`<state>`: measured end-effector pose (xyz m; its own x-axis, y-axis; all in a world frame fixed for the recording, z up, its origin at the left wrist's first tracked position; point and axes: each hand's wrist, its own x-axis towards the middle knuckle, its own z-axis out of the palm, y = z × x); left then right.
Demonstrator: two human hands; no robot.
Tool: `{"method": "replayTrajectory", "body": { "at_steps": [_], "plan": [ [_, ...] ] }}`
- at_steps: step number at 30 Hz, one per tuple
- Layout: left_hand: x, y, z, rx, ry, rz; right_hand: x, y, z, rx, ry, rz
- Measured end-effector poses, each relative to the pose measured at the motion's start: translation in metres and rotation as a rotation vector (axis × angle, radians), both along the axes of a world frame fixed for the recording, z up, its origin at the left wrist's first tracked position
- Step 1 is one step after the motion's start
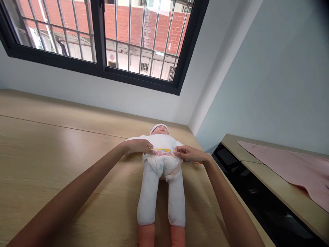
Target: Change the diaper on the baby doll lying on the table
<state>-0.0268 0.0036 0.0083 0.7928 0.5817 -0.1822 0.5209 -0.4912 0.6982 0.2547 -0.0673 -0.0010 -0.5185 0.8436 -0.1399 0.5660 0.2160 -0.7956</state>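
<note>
A baby doll (161, 178) in a white suit and cap lies on its back on the wooden table (51, 154), head toward the window. A diaper (162, 161) with a coloured waistband is wrapped round its hips. My left hand (140, 145) rests on the doll's waist at the diaper's left side, fingers pinched at the waistband. My right hand (189, 153) pinches the diaper's right tab at the doll's other hip.
A barred window (102, 34) fills the far wall. To the right, across a dark gap (246, 185), a second wooden surface (282, 192) carries a pink cloth (295, 168). The table's right edge runs close beside the doll.
</note>
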Motion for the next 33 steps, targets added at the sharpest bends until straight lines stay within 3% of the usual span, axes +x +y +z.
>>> {"method": "replayTrajectory", "body": {
  "at_steps": [3,8,12,17,20,25,33],
  "plan": [
    [0.0,0.002,-0.004,-0.074,-0.066,-0.014,0.004,0.007,-0.013,-0.061,0.101,0.02],
    [0.001,0.004,-0.009,-0.105,-0.113,0.026,0.01,0.015,-0.032,-0.177,0.224,-0.079],
    [0.003,0.006,-0.009,-0.077,-0.2,0.057,0.005,0.011,-0.022,-0.12,0.11,-0.118],
    [0.007,0.004,-0.009,-0.046,-0.258,0.083,-0.021,-0.002,0.001,0.209,0.079,-0.231],
    [0.014,0.001,-0.011,0.045,-0.306,0.099,-0.031,-0.003,0.002,0.303,0.083,-0.181],
    [0.023,-0.003,-0.013,0.154,-0.246,0.062,-0.031,0.004,-0.007,0.301,0.043,-0.143],
    [0.024,-0.015,-0.003,0.102,-0.138,0.053,-0.034,0.006,-0.014,0.17,0.12,-0.154]
  ]
}}
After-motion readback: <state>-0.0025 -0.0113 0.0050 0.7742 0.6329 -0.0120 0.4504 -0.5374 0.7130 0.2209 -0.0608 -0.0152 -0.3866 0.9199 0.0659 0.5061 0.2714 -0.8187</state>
